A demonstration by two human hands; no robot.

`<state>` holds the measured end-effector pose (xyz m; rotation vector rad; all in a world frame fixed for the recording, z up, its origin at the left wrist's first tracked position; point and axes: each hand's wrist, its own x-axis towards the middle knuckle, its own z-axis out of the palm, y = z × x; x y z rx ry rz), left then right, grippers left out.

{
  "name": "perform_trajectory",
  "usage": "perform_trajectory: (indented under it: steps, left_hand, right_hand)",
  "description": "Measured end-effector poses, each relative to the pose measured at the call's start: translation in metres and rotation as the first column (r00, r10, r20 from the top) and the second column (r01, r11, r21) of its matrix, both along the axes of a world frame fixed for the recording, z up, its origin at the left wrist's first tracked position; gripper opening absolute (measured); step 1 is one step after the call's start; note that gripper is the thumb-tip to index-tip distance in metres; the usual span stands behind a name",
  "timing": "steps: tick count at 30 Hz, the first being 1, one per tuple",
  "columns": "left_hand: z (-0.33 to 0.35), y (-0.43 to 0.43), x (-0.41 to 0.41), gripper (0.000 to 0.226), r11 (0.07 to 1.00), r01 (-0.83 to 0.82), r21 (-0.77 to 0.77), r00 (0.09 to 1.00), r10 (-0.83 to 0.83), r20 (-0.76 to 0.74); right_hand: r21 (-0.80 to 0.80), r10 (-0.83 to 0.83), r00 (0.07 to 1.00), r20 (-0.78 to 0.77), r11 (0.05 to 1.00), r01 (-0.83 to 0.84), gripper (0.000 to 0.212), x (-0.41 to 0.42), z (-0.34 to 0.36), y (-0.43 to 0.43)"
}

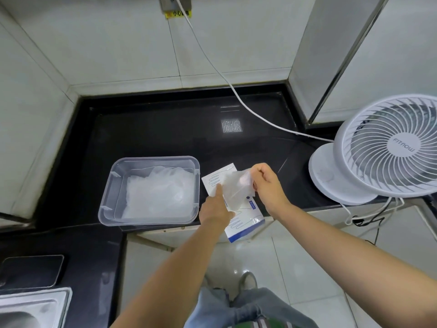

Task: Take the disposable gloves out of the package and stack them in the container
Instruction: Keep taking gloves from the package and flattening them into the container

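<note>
A white and blue glove package (246,218) lies flat on the black counter, its near end over the counter's front edge. My left hand (216,207) rests on the package, index finger stretched forward along it. My right hand (267,185) pinches a clear disposable glove (237,188) and holds it just above the package. To the left stands a clear plastic container (111,185) with a loose pile of clear gloves (158,192) inside.
A white desk fan (387,145) stands on the counter at the right, its white cable (227,79) running up the tiled wall. A dark phone (30,271) and a steel sink (30,308) are at the lower left. Tiled walls enclose the counter.
</note>
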<state>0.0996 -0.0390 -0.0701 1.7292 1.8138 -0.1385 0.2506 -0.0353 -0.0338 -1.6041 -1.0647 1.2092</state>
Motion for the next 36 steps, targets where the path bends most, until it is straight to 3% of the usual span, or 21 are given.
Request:
perform_trajectory:
  steps: [8, 14, 20, 27, 30, 32, 34, 36]
  left_hand:
    - [0.003, 0.000, 0.000, 0.095, 1.000, 0.001, -0.019, 1.000, -0.001, -0.008]
    - [0.006, -0.001, -0.002, 0.094, 0.999, 0.037, -0.029, 0.999, -0.038, -0.025]
    - [0.017, -0.004, 0.004, 0.090, 0.988, 0.143, 0.052, 0.988, -0.139, -0.073]
    - [0.015, -0.001, 0.003, 0.076, 0.979, 0.190, -0.069, 0.978, -0.195, -0.072]
    - [0.023, 0.001, 0.004, 0.067, 0.995, 0.083, -0.063, 0.997, -0.082, 0.017]
    - [0.031, 0.007, 0.004, 0.058, 0.997, 0.057, 0.056, 0.993, -0.062, 0.098]
    - [0.041, 0.016, 0.003, 0.043, 0.972, -0.078, 0.222, 0.960, 0.013, 0.281]
    - [0.057, 0.027, 0.000, 0.030, 0.924, -0.277, 0.265, 0.849, 0.107, 0.517]
  right_hand:
    - [0.114, -0.108, 0.993, -0.049, 0.987, 0.113, 0.010, -0.005, 0.023, 0.005]
    - [-0.268, 0.045, 0.992, 0.114, 0.963, -0.012, 0.012, 0.004, 0.006, 0.005]
    - [-0.339, 0.013, 0.990, 0.140, 0.940, 0.036, 0.019, 0.009, 0.007, 0.000]
    - [-0.034, -0.170, 0.978, -0.124, 0.985, 0.167, 0.020, 0.025, 0.038, 0.007]
    - [-0.022, -0.132, 0.964, -0.231, 0.991, 0.130, 0.035, 0.025, 0.049, 0.012]
    - [-0.038, -0.115, 0.948, -0.297, 0.993, 0.108, 0.043, 0.020, 0.058, 0.014]
    - [-0.046, -0.073, 0.934, -0.351, 0.997, 0.061, 0.050, 0.012, 0.066, 0.014]
    - [-0.047, -0.027, 0.924, -0.381, 0.999, 0.010, 0.055, 0.004, 0.069, 0.012]
